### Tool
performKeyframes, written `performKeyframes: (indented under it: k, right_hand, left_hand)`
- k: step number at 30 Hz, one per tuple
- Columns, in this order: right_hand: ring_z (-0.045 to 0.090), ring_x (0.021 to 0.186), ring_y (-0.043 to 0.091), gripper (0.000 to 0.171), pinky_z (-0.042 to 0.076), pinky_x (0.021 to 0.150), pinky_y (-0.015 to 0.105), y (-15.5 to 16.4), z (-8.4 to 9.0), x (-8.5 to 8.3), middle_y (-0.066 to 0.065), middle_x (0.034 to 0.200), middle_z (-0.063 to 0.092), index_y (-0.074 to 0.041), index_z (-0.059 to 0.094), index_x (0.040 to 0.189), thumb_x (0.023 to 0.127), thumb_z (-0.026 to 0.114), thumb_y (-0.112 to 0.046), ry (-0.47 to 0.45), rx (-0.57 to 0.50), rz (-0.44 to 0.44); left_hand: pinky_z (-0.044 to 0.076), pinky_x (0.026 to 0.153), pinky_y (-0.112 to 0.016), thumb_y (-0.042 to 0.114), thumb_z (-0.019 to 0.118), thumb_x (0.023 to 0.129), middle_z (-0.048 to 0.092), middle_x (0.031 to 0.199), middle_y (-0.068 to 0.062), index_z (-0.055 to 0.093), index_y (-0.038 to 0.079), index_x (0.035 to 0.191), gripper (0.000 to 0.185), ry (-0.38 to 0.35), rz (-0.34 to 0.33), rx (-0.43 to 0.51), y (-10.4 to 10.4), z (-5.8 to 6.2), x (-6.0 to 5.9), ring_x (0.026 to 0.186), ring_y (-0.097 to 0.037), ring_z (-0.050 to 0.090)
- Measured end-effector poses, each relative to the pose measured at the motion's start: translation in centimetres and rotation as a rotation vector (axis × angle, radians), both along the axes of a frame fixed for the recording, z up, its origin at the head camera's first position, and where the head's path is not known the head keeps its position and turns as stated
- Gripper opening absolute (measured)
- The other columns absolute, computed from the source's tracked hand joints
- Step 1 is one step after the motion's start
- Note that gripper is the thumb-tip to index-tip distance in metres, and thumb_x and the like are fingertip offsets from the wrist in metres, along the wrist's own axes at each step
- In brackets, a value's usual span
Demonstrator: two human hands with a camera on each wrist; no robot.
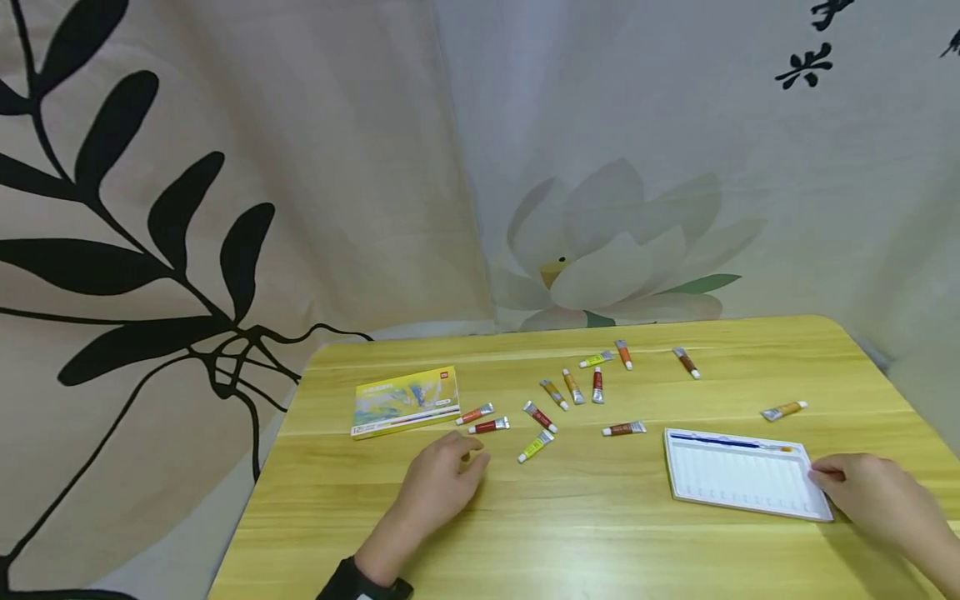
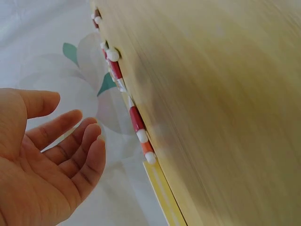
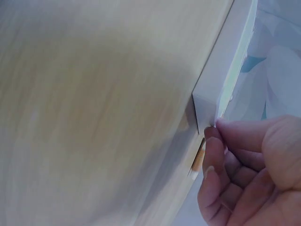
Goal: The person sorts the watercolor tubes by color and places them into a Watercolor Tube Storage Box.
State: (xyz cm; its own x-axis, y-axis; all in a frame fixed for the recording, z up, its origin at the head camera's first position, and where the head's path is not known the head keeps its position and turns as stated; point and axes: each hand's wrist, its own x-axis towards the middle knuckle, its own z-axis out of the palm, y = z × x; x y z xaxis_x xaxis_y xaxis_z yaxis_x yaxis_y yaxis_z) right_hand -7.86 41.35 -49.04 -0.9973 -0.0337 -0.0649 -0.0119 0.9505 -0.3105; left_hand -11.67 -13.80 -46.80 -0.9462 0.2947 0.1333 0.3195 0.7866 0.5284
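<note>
At the right of the table, my right hand [image 1: 877, 493] pinches the right edge of a white paint tray [image 1: 738, 483] between thumb and forefinger. The right wrist view shows the thumb on the rim of the tray [image 3: 209, 101] near its corner. A thin blue paintbrush [image 1: 723, 441] lies along the tray's far side. My left hand [image 1: 441, 482], fingers loosely bent and holding nothing, hovers just in front of an orange paint tube [image 1: 475, 413] and a dark red paint tube [image 1: 489, 426]. In the left wrist view its palm [image 2: 42, 174] shows bare.
A yellow paint box [image 1: 406, 403] lies flat at the left. Several small paint tubes are scattered mid-table, among them a yellow one [image 1: 536, 447] and a brown one [image 1: 624, 428]. An ochre tube [image 1: 783, 411] lies behind the tray. A printed curtain [image 1: 360, 167] hangs behind the table.
</note>
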Motion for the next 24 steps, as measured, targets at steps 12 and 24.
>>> performKeyframes:
  k: [12, 24]
  right_hand:
    - [0.068, 0.077, 0.025, 0.013, 0.055, 0.067, 0.053, -4.1, 0.2, 0.2, 0.017, 0.093, 0.076, 0.001, 0.079, 0.099, 0.095, 0.074, -0.009, 0.057, -0.047, 0.050]
    - [0.070, 0.083, 0.025, 0.013, 0.056, 0.071, 0.052, -7.4, -0.3, -0.3, 0.014, 0.095, 0.077, 0.001, 0.080, 0.100, 0.095, 0.075, -0.009, 0.050, -0.149, 0.054]
  left_hand:
    - [0.056, 0.076, -0.036, 0.020, 0.069, 0.101, 0.073, 0.100, -0.003, 0.079, 0.004, 0.111, 0.021, -0.063, -0.045, 0.050, 0.9, 0.0, 0.5, 0.089, -0.016, 0.068]
    - [0.049, 0.067, -0.029, 0.024, 0.071, 0.100, 0.074, 0.093, 0.005, 0.082, 0.013, 0.102, 0.016, -0.051, -0.085, 0.013, 2.6, -0.3, 1.1, 0.077, -0.005, 0.061]
